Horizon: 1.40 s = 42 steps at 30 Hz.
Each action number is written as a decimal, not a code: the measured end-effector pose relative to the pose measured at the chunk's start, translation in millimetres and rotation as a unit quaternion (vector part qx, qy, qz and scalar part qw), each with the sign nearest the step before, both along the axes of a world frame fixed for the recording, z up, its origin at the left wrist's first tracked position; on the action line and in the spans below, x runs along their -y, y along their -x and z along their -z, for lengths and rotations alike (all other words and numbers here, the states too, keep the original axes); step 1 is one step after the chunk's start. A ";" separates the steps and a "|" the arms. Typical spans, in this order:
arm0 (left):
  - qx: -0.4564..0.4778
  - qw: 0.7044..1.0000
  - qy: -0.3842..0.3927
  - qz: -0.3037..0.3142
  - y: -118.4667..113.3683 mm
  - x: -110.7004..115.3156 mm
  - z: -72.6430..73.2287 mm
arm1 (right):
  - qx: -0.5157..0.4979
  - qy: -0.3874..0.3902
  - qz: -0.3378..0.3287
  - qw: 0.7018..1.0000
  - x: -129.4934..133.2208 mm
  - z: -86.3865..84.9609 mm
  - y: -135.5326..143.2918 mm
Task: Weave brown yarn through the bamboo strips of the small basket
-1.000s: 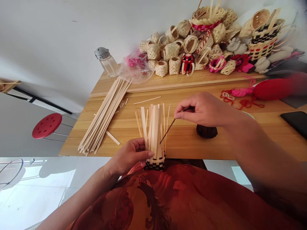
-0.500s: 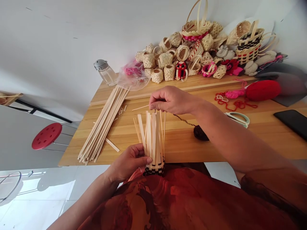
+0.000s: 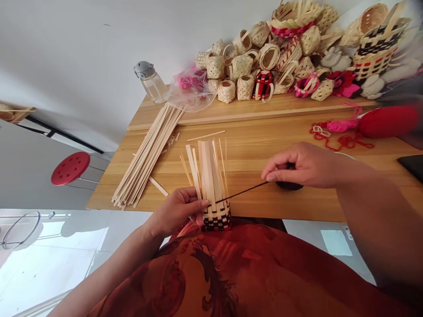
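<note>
A small unfinished basket [image 3: 216,216] rests upright against my lap, its lower part a dark and pale check and its tall pale strips [image 3: 207,171] standing up. My left hand [image 3: 180,208] grips its left side, with the thumb pressed on the strips. Off to the right, my right hand [image 3: 291,166] pinches a dark yarn [image 3: 244,191], which runs taut and slanting down to the front of the basket. Partly hidden behind that hand, a dark ball of yarn [image 3: 289,185] sits on the table.
On the wooden table [image 3: 165,171], a bundle of pale strips [image 3: 148,154] lies at left. Behind stand a glass bottle [image 3: 153,86], a plastic bag [image 3: 193,90] and several small woven baskets [image 3: 243,66]. Red yarn [image 3: 388,122] lies at right. A red stool [image 3: 70,169] stands beyond the table.
My right hand has moved from above the strips down and to the right, drawing the dark yarn taut across the basket. My left hand still holds the basket. The view has shifted slightly.
</note>
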<state>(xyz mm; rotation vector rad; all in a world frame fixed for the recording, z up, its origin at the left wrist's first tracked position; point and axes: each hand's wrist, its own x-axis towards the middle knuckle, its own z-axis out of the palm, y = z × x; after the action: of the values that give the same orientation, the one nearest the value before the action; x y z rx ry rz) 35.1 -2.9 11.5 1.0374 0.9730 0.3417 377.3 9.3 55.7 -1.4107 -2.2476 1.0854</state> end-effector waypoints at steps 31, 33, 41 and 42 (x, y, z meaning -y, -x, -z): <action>-0.009 0.989 -0.095 -0.114 -1.9 41.0 -7.8 | -0.163 0.030 0.019 0.986 71.4 50.9 110.4; -0.004 0.988 -0.109 -0.111 -1.2 43.9 -7.0 | -0.163 0.026 0.021 0.986 75.5 51.2 112.5; -0.002 0.992 -0.079 -0.094 5.3 41.5 -2.1 | -0.095 0.030 -0.029 0.995 76.9 40.6 111.2; 0.005 0.994 -0.071 -0.084 5.8 40.0 -2.5 | -0.076 0.021 -0.049 0.996 74.8 36.2 108.4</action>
<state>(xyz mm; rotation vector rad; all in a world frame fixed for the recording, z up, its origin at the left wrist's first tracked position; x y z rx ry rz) 29.3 -42.9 14.0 1.0830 1.0419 0.5617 268.9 -65.5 19.5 -1.2002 -2.2178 1.2351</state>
